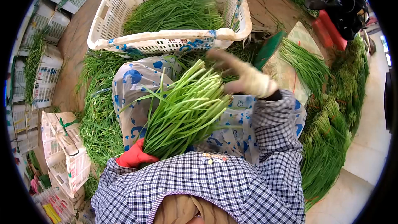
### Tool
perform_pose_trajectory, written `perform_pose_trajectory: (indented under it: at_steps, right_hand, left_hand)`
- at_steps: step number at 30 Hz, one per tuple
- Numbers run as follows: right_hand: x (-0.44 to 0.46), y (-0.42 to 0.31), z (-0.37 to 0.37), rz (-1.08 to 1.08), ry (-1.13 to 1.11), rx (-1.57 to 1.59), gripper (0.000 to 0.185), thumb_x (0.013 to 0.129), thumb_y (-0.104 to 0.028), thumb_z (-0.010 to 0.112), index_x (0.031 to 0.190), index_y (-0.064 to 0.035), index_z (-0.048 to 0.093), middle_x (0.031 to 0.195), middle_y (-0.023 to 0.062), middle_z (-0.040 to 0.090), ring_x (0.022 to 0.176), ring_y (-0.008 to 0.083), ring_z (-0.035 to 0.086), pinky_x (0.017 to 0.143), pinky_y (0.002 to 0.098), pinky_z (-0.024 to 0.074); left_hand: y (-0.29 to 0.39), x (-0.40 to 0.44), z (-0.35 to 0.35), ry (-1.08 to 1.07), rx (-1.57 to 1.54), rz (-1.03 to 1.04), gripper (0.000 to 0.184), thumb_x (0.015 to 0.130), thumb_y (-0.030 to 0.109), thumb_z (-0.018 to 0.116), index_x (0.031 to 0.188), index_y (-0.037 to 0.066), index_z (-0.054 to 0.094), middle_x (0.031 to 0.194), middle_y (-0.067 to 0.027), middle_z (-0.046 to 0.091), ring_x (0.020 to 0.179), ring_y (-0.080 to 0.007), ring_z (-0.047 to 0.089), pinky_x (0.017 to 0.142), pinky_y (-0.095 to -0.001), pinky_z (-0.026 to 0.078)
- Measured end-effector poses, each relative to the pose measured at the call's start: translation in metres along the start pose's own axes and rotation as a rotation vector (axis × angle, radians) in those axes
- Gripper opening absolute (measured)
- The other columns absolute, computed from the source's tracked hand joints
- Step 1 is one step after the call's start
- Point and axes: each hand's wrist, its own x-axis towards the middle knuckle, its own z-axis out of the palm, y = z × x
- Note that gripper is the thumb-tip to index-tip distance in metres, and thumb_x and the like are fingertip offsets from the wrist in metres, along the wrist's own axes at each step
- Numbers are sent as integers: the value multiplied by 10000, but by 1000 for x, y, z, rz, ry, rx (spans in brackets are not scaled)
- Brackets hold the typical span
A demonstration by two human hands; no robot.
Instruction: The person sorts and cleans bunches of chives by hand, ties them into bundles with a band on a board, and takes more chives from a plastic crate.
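At view centre, a bundle of green stalks (182,118) partly hides the red-gloved left hand (137,154) gripping it at seven o'clock. The right hand (248,78), spread open, is blurred at two o'clock, fingertips indistinct.

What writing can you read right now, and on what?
"租箱", probably, in red on the white basket; smaller characters below, unreadable.
Blue scrawl on the same basket: unreadable.
Blue marks on the left crate: too small.
Red print on the lower-left crate: too blurred.
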Motion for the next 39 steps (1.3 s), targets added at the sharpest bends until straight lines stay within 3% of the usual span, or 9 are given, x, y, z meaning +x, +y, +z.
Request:
perform_pose_trajectory:
  at_steps: [4, 8, 9, 16, 23, 25, 28, 32, 39]
  right_hand:
    - [33, 44, 31, -137, 378, 88, 150, 921, -104, 586, 1007, -41, 691, 881, 50, 695, 815, 190, 636, 778, 325, 534]
    - [26, 91, -43, 21, 1021, -75, 154, 942, -101, 558, 932, -19, 687, 758, 20, 632, 660, 123, 549, 597, 262, 457]
    - [11, 42, -45, 416, 897, 22, 144, 930, -121, 587, 947, -19, 687, 765, 17, 631, 693, 100, 553, 621, 255, 458]
    - [-14, -18, 46, 476, 87, -115, 248, 839, -145, 674, 1049, -12, 668, 840, 105, 683, 777, 168, 640, 694, 282, 522]
    - [-29, 9, 13, 305, 670, 412, 155, 842, -159, 640, 911, -24, 670, 625, 22, 583, 473, 95, 510, 452, 219, 416]
    - [-39, 18, -19, 438, 666, 97, 149, 844, -137, 633, 936, -28, 673, 691, 70, 627, 587, 141, 606, 540, 230, 466]
    - [-31, -19, -9, -90, 585, -1065, 212, 750, -99, 675, 961, -89, 688, 1120, 152, 624, 1051, 288, 591, 889, 418, 478]
    - [13, -35, 63, -325, 343, -1067, 330, 699, -313, 713, 963, -115, 696, 1267, 130, 570, 1251, 317, 459, 1115, 550, 251]
    - [47, 29, 95, 177, 139, -1006, 980, 606, -568, 752, 1408, -102, 436, 1527, 153, 255, 1415, 337, 218, 1157, 526, 127]
  left_hand:
    - [1, -4, -7, -57, 56, -24, 847, 592, -106, 755, 1377, 20, 462, 1377, -88, 520, 1270, -204, 473, 1072, -338, 358]
    - [-8, -8, -11, -19, 122, 26, 880, 578, -114, 692, 1403, 48, 436, 1337, -77, 555, 1243, -207, 499, 1074, -347, 355]
    - [-6, -10, -9, 4, 139, 61, 875, 570, -90, 694, 1397, 44, 440, 1325, -80, 561, 1232, -209, 508, 1067, -348, 362]
    - [-14, 8, -18, 21, -90, -25, 826, 561, 1, 704, 1355, 27, 479, 1242, -88, 613, 1132, -228, 576, 1000, -357, 431]
    - [-17, 1, -17, 86, -63, 7, 756, 590, 34, 710, 1317, 33, 501, 1095, -85, 646, 932, -192, 617, 820, -328, 497]
    - [-16, 0, -15, 119, -51, -1, 768, 595, 52, 714, 1328, 38, 485, 1078, -84, 645, 900, -183, 616, 794, -319, 496]
    - [-14, 2, -17, 83, 32, 17, 777, 602, 14, 703, 1344, 43, 477, 1139, -83, 633, 971, -194, 609, 864, -327, 482]
    - [-4, 5, -5, 93, -47, -45, 811, 576, -60, 684, 1353, 36, 473, 1293, -79, 560, 1178, -209, 519, 1013, -326, 404]
    - [-9, 5, -3, 58, 63, 52, 859, 620, -127, 707, 1408, 42, 411, 1341, -71, 536, 1233, -193, 483, 1056, -336, 365]
